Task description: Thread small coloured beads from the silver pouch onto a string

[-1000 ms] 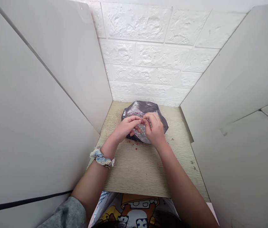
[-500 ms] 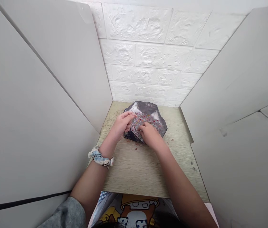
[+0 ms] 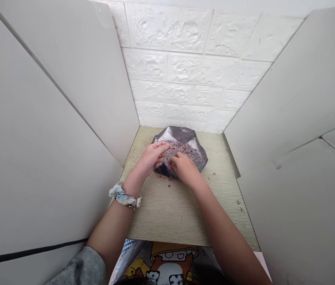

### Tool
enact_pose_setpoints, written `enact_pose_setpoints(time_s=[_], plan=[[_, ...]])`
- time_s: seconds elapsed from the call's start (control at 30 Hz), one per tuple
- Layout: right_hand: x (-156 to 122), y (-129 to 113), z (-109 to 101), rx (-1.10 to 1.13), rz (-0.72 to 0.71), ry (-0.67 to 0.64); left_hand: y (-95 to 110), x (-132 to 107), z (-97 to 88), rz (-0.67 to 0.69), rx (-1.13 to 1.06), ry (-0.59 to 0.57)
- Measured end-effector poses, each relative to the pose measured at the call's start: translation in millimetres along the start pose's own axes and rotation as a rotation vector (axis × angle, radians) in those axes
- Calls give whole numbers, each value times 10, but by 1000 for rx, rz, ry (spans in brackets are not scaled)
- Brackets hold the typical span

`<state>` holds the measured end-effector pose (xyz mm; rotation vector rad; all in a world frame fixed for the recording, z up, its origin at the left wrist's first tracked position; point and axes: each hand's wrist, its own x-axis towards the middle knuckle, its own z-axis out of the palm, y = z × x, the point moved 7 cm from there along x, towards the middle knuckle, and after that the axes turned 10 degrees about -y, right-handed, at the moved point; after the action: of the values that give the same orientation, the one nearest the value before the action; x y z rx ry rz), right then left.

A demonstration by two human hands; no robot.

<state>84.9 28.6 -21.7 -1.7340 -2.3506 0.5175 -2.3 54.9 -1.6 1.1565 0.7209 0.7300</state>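
Observation:
A dark, shiny plastic bag (image 3: 189, 136) lies open at the back of a narrow wooden desk (image 3: 167, 213). It holds a heap of small coloured beads (image 3: 187, 149). My left hand (image 3: 151, 158) rests at the bag's left edge with its fingers curled and pinched together over the beads. My right hand (image 3: 183, 168) is at the bag's near edge, fingers bent down into the beads and close to the left fingertips. What either pinch holds is too small to make out. A blue fabric scrunchie (image 3: 124, 196) sits on my left wrist.
White panels (image 3: 51, 130) wall the desk in on the left and right (image 3: 298, 130), with a white brick-pattern wall (image 3: 185, 67) behind. Several loose beads (image 3: 167, 182) lie on the desk in front of the bag, and a few more (image 3: 239, 206) lie near the right panel.
One second ago both hands pinched together above the bag. The right hand has dropped into the beads at the near edge and the left has moved to the bag's left edge.

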Motion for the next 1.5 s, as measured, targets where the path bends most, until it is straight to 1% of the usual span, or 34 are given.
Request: enact_pose_setpoints(time_s=[0.13, 0.27, 0.6, 1.0, 1.23, 1.3, 1.37, 1.43, 1.5], plan=[[-21, -38, -27, -4, -29, 14, -7, 3, -3, -17, 1, 9], [-40, -98, -40, -57, -51, 12, -1, -3, 2, -38, 12, 19], [-18, -53, -1, -68, -20, -5, 5, -4, 0, -34, 12, 23], [-4, -143, -12, -145, -37, 9, 6, 3, 5, -31, 33, 23], [11, -140, 12, -92, -28, 5, -10, 1, -2, -35, 31, 19], [31, -101, -8, -26, -25, 35, -11, 3, -1, -38, 34, 13], [53, -35, -74, 125, -21, 108, -5, 4, -1, -39, 41, 13], [62, 65, -165, 395, -6, 211, 3, 4, 4, -38, 50, 10], [64, 171, -199, 790, 12, 265, 9, 4, 15, -37, 59, 6]])
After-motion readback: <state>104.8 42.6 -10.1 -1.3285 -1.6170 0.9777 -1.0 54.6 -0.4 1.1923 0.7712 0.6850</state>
